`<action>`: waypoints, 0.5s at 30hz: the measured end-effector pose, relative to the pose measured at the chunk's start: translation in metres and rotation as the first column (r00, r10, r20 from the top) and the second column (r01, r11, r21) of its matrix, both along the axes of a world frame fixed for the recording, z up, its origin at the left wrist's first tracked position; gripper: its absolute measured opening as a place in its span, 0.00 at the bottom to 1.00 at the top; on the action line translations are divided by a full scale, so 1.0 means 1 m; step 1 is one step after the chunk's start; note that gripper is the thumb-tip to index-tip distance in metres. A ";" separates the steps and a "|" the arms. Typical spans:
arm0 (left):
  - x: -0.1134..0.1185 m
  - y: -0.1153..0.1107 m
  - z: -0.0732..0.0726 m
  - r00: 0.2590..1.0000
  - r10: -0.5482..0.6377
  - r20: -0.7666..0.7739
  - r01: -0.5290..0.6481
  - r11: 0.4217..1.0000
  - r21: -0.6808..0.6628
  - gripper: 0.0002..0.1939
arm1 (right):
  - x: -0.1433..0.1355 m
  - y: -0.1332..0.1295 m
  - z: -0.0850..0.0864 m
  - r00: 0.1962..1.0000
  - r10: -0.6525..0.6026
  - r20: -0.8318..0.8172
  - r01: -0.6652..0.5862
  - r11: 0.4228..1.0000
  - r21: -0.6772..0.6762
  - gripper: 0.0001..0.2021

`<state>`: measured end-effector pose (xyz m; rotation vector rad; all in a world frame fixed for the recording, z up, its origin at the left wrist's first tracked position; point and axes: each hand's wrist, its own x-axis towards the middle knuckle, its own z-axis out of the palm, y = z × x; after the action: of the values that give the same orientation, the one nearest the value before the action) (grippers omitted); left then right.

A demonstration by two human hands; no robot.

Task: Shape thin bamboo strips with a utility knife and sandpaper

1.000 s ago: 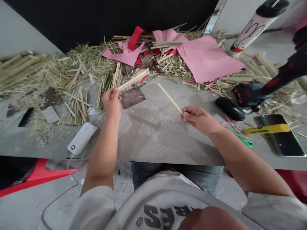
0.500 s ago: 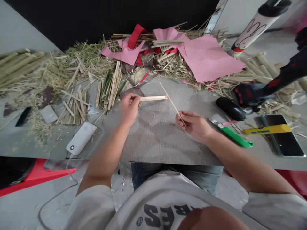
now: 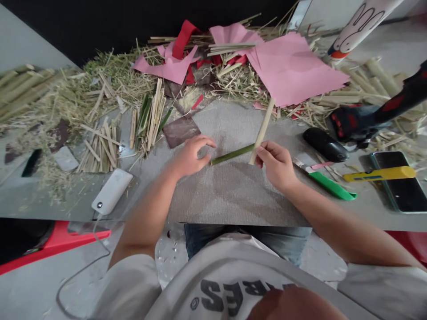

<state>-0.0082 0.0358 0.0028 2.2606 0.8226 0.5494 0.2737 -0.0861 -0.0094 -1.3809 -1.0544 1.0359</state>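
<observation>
My right hand (image 3: 278,164) is closed, thumb and fingers pinching the lower end of a pale bamboo strip (image 3: 264,124) that stands slanted upward. A green-skinned bamboo strip (image 3: 231,155) runs leftward from behind the pale one; whether my right fingers grip it too, I cannot tell. Near its left end is my left hand (image 3: 191,158), open, thumb and fingers apart with nothing between them. A bundle of split bamboo strips (image 3: 156,115) lies beyond my left hand, and a pile of short bamboo strips (image 3: 103,149) is farther left.
Pink paper sheets (image 3: 296,71) lie on shavings at the back. To the right are a cordless power tool (image 3: 353,122), a black case (image 3: 325,144), a green-handled tool (image 3: 333,186), a yellow cutter (image 3: 380,174) and a phone (image 3: 402,195). A white power bank (image 3: 112,191) sits left.
My left hand has let go of its bamboo strip and opened. The right hand's strip now stands more upright, its broad face showing, and a green strip shows between the hands.
</observation>
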 end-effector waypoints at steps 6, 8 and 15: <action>0.038 -0.040 -0.001 0.973 -0.004 0.233 0.087 0.933 -0.350 0.18 | -0.020 -0.017 0.001 0.887 0.406 0.219 -0.415 0.910 -0.006 0.19; 0.045 -0.048 -0.004 0.954 0.042 0.298 0.078 0.921 -0.381 0.21 | -0.025 -0.019 -0.002 0.859 0.472 0.197 -0.477 0.879 -0.026 0.19; 0.038 -0.033 -0.013 0.881 0.223 0.417 0.022 0.862 -0.507 0.23 | -0.021 -0.018 -0.010 0.852 0.464 0.242 -0.470 0.882 -0.036 0.16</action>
<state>0.0294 0.0027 -0.0099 1.5247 0.7347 0.7868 0.2526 -0.1045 -0.0195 -1.2809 -1.6407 1.2129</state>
